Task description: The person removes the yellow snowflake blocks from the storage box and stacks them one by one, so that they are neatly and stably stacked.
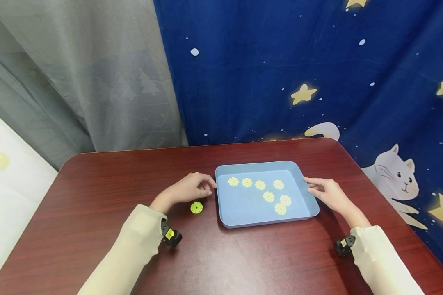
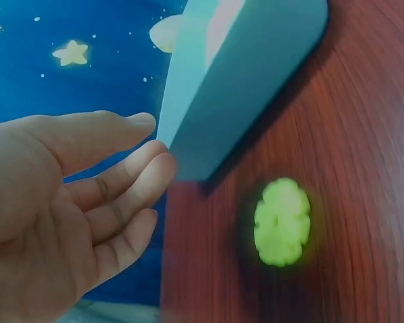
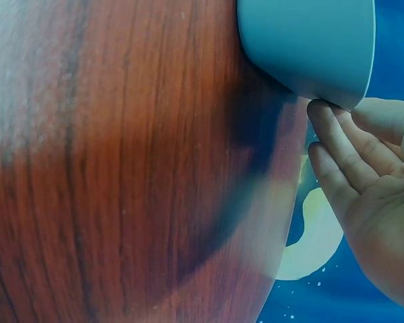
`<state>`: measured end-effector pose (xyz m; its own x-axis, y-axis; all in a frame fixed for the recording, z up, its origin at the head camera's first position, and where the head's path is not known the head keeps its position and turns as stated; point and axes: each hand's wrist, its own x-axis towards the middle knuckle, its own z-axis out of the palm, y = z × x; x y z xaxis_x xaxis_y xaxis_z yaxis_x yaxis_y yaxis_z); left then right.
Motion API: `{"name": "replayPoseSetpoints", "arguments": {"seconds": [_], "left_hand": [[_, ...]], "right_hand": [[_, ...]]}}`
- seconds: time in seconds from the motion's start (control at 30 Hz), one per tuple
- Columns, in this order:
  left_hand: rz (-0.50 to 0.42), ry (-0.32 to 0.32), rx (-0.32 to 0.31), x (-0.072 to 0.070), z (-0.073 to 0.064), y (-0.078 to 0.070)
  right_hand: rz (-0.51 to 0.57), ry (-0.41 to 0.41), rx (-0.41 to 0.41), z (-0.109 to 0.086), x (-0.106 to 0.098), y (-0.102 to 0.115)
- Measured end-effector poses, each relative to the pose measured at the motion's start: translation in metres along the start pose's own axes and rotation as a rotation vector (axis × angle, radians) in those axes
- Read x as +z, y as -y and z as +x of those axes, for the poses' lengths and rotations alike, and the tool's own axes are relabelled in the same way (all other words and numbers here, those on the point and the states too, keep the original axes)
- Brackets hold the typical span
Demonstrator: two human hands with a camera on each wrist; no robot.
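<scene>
A shallow light-blue tray stands on the table with several pale yellow notched discs scattered on its floor. My left hand is at the tray's left side, its fingers loosely bent and the fingertips right at the wall's upper corner. Across from it, my right hand touches the right wall near the rim, with fairly straight fingers against the outer side. A bright yellow-green notched disc lies flat on the table, just below my left hand in the head view.
The dark red wood-grain table has rounded far corners. Behind it hang a grey curtain and a blue curtain with stars and a cat. Each wrist wears a small black camera, one on the left, another on the right.
</scene>
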<state>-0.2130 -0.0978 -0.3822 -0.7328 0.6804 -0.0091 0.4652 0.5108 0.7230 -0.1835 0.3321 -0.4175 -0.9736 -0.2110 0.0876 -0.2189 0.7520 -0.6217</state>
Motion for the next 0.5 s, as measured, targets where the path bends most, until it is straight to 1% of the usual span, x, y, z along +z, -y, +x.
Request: {"name": "replayPoseSetpoints", "arguments": {"seconds": [0.13,0.27,0.43,0.5], "left_hand": [[-0.002,-0.01,0.029,0.004,0.011,-0.005],[-0.002,-0.008,0.042,0.009,0.021,-0.008],[0.001,-0.008,0.036,0.016,0.034,-0.012],[0.007,-0.013,0.024,0.019,0.039,-0.013]], "right_hand": [[0.0,0.003,-0.006,0.0,0.0,0.0],[-0.004,0.002,-0.011,0.0,0.0,-0.001],[-0.002,0.002,-0.01,0.001,0.0,-0.001],[0.001,0.002,-0.012,0.001,0.001,-0.001]]}}
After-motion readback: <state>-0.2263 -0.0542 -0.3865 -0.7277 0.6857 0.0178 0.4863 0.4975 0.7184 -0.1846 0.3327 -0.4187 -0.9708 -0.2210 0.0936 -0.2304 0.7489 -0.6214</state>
